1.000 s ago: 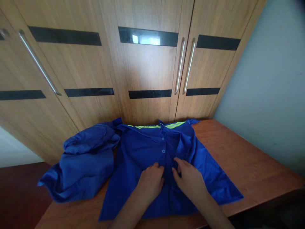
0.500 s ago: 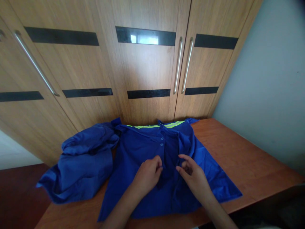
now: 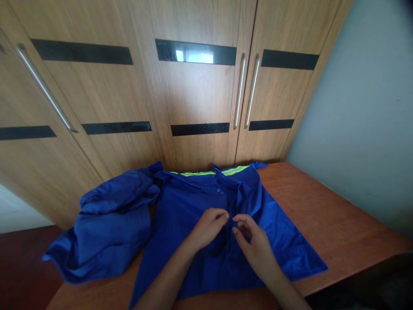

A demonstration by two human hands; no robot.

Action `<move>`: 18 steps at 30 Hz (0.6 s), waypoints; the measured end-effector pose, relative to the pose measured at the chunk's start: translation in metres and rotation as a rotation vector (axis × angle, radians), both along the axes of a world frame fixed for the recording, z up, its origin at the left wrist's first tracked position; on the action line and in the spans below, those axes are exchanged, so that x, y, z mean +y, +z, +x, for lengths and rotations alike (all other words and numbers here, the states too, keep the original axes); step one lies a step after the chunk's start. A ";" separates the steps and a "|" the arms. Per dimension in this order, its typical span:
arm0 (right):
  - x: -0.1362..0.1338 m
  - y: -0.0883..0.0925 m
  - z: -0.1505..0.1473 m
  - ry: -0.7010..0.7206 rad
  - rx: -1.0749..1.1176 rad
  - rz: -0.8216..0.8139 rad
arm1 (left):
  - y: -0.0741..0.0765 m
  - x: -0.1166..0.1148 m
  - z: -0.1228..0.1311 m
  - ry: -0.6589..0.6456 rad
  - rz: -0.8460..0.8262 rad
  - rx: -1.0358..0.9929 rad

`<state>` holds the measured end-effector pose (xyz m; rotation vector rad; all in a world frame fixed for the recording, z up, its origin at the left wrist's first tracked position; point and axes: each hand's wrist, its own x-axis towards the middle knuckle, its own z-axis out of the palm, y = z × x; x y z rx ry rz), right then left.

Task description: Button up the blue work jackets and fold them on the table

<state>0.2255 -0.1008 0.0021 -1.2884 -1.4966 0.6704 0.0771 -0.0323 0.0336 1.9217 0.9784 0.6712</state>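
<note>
A blue work jacket [image 3: 180,215] lies spread on the wooden surface, its front edges facing each other near the middle. Two small round buttons [image 3: 218,190] show above my hands, and a yellow-green striped band runs along the far side. My left hand [image 3: 209,226] is closed in a pinch on the left front edge. Curled close beside it, my right hand [image 3: 253,241] has its thumb and forefinger at the right front edge, with a small gap showing between the fingertips. Fabric between the two hands is bunched and partly hidden.
A crumpled blue cloth garment [image 3: 112,228] lies to the left, touching the jacket. Behind stands a wooden wardrobe [image 3: 196,94] with metal handles [image 3: 239,92]. A pale wall [image 3: 361,120] rises at the right. The brown wooden surface [image 3: 309,198] has its front edge at lower right.
My hands have come closer together, the left moving right and the right moving left. The jacket's front edges have been drawn together with them, and the buttons have tilted slightly.
</note>
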 end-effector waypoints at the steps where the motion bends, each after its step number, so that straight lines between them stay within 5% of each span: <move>1: 0.000 0.000 0.000 0.008 -0.009 0.002 | -0.001 0.000 0.000 0.006 -0.017 0.001; 18: -0.010 -0.023 0.012 -0.096 -0.351 -0.058 | -0.024 -0.006 0.004 0.137 0.008 0.111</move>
